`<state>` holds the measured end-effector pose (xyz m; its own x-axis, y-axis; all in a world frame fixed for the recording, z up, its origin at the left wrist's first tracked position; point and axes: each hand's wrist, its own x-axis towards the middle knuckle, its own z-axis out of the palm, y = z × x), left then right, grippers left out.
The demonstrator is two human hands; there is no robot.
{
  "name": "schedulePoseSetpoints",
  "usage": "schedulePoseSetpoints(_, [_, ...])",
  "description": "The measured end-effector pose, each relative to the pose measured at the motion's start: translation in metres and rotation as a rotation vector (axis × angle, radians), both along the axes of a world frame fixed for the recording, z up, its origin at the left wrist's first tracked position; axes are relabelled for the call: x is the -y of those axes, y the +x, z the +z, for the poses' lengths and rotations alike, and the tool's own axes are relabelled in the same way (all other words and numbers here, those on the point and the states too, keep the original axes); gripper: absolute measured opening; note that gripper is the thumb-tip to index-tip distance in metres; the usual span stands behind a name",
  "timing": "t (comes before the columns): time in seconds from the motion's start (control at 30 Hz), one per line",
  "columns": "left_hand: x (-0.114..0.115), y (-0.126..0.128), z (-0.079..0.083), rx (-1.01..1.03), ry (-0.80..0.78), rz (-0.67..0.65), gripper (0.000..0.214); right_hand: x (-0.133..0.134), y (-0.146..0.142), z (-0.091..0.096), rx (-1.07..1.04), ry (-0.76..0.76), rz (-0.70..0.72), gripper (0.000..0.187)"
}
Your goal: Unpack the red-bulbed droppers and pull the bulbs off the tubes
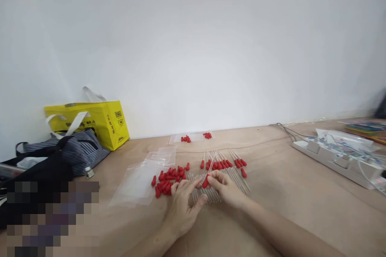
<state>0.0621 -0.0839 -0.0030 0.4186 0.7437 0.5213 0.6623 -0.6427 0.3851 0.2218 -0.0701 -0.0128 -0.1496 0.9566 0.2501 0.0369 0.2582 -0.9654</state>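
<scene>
My right hand (224,188) pinches a dropper by its red rubber bulb (205,183); a thin glass tube points up and away from it. Just to the left is my left hand (184,204), thumb and forefinger apart, with nothing visible between them. Its forefinger reaches close to the held bulb; whether they touch I cannot tell. Beneath both hands lies a row of bare glass tubes (213,197), partly covered by them. Loose red bulbs (165,184) are heaped beside my left fingers. Beyond my right hand, several droppers with bulbs fitted (223,164) lie in a row.
Clear zip bags (135,180) lie left of the bulbs. A bag with red-bulbed droppers (197,138) is near the wall. A yellow bag (116,124) and striped bag (87,150) stand at left. On the right sits a power strip (331,164) with cables.
</scene>
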Motion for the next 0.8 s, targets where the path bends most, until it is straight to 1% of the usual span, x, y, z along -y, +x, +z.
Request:
schedulePoseSetpoints(0.07, [0.002, 0.002, -0.001, 0.012, 0.029, 0.014, 0.025, 0.005, -0.009, -0.002, -0.049, 0.011, 0.041, 0.032])
schedulePoseSetpoints(0.1, [0.001, 0.001, -0.001, 0.008, 0.041, 0.028, 0.024, 0.007, -0.01, -0.002, -0.023, 0.016, 0.028, 0.032])
schedulePoseSetpoints(0.13, [0.0, -0.001, -0.002, -0.002, 0.051, 0.041, 0.023, 0.008, -0.01, -0.003, 0.036, 0.033, -0.017, 0.031])
schedulePoseSetpoints(0.17, [-0.002, -0.003, -0.002, -0.02, 0.06, 0.052, 0.022, 0.01, -0.007, -0.003, 0.118, 0.078, -0.096, 0.029])
schedulePoseSetpoints(0.2, [-0.005, -0.006, -0.002, -0.042, 0.07, 0.063, 0.02, 0.012, -0.002, -0.003, 0.21, 0.15, -0.207, 0.027])
schedulePoseSetpoints(0.27, [-0.009, -0.012, -0.001, -0.09, 0.094, 0.074, 0.018, 0.015, 0.01, -0.002, 0.38, 0.351, -0.471, 0.024])
schedulePoseSetpoints(0.3, [-0.011, -0.014, 0.0, -0.113, 0.108, 0.075, 0.017, 0.017, 0.016, -0.002, 0.447, 0.456, -0.58, 0.025])
schedulePoseSetpoints(0.33, [-0.011, -0.016, 0.0, -0.134, 0.123, 0.076, 0.017, 0.018, 0.021, -0.002, 0.513, 0.556, -0.649, 0.028])
schedulePoseSetpoints(0.37, [-0.012, -0.017, 0.001, -0.152, 0.137, 0.073, 0.016, 0.019, 0.025, -0.001, 0.584, 0.64, -0.675, 0.032])
schedulePoseSetpoints(0.4, [-0.011, -0.017, 0.002, -0.168, 0.153, 0.067, 0.016, 0.02, 0.027, -0.001, 0.663, 0.711, -0.654, 0.035])
schedulePoseSetpoints(0.43, [-0.01, -0.017, 0.002, -0.181, 0.168, 0.059, 0.016, 0.02, 0.028, -0.001, 0.739, 0.772, -0.605, 0.035])
schedulePoseSetpoints(0.53, [-0.007, -0.014, 0.002, -0.193, 0.201, 0.039, 0.015, 0.017, 0.024, -0.006, 0.889, 0.896, -0.435, 0.019])
schedulePoseSetpoints(0.6, [-0.005, -0.013, 0.001, -0.184, 0.203, 0.028, 0.014, 0.014, 0.019, -0.012, 0.925, 0.941, -0.377, 0.013])
schedulePoseSetpoints(0.7, [-0.006, -0.013, -0.001, -0.183, 0.183, -0.022, 0.013, 0.011, 0.015, -0.02, 0.938, 0.966, -0.344, 0.014])
schedulePoseSetpoints(0.8, [-0.007, -0.015, -0.001, -0.21, 0.176, -0.059, 0.012, 0.013, 0.015, -0.021, 0.918, 0.984, -0.32, 0.015])
